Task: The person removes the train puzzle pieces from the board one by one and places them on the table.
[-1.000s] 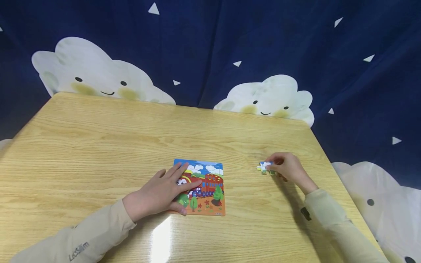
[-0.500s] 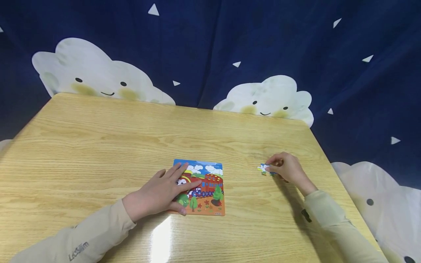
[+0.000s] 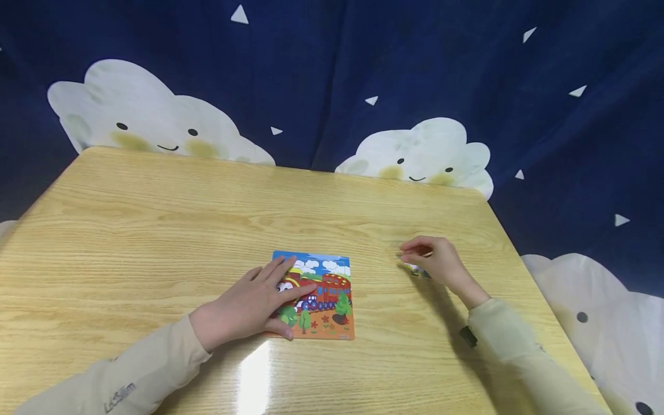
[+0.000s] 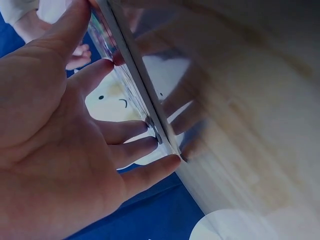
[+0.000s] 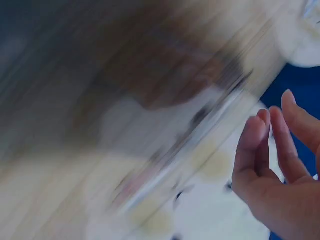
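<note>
My left hand [image 3: 246, 308] lies with fingers spread over the left side of a square jigsaw puzzle [image 3: 327, 325] showing a red train. Seen from the left wrist, its fingertips touch the puzzle's thin edge [image 4: 135, 70]. To the right, my right hand [image 3: 441, 265] hovers over a small blue, white and green puzzle piece [image 3: 413, 268], which it partly covers. In the right wrist view the right hand [image 5: 280, 165] has bent, relaxed fingers, with a gap between thumb and forefinger and nothing visible between them.
The wooden table [image 3: 207, 202] reaches back to a dark blue curtain [image 3: 311, 69] with white smiling clouds [image 3: 155, 124]. A bright light reflection lies on the tabletop in front of the puzzle. Beige sleeves cover both forearms.
The right hand has moved slightly left and now covers more of the puzzle piece, with its thumb and forefinger further apart. The left hand and puzzle stay in place.
</note>
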Demonstrator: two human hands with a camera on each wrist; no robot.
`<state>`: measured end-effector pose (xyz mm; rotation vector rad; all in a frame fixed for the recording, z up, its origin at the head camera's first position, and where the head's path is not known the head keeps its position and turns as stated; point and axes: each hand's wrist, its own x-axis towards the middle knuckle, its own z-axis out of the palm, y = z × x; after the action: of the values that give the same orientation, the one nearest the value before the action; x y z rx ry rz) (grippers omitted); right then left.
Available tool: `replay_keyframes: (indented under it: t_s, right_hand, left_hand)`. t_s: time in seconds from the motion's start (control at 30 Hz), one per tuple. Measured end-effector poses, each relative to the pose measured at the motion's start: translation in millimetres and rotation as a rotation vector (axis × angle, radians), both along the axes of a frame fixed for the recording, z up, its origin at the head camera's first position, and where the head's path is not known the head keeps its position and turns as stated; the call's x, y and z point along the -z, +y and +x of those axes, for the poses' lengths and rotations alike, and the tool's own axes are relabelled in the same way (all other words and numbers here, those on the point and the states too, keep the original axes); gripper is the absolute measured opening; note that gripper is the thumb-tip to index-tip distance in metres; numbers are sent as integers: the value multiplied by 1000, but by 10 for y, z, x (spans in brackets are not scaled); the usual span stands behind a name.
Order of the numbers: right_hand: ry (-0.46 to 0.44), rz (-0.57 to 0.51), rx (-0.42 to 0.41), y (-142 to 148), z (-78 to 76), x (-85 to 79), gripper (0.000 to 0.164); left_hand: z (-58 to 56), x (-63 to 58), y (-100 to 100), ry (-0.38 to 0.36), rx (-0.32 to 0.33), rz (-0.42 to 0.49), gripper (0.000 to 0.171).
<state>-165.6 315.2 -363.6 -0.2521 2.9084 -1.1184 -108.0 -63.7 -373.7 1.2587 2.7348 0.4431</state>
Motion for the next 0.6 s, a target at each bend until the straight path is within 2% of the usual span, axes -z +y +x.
replay_keyframes:
  t_s: [0.2, 0.33, 0.43, 0.6]
  right_hand:
    - [-244, -291, -86, -641, 15, -12, 28]
    - [-369, -452, -142, -1067, 11, -21, 31]
    - [-428, -506, -190, -1308, 15, -21, 32]
    - [-462, -497, -226, -1539, 29, -14, 32]
  left_hand:
    - [11, 4, -10, 8, -4, 12, 77]
    - [21, -6, -46, 1, -25, 9, 76]
    - [35, -5, -96, -21, -48, 2, 75]
    - [70, -7, -196, -8, -63, -12, 74]
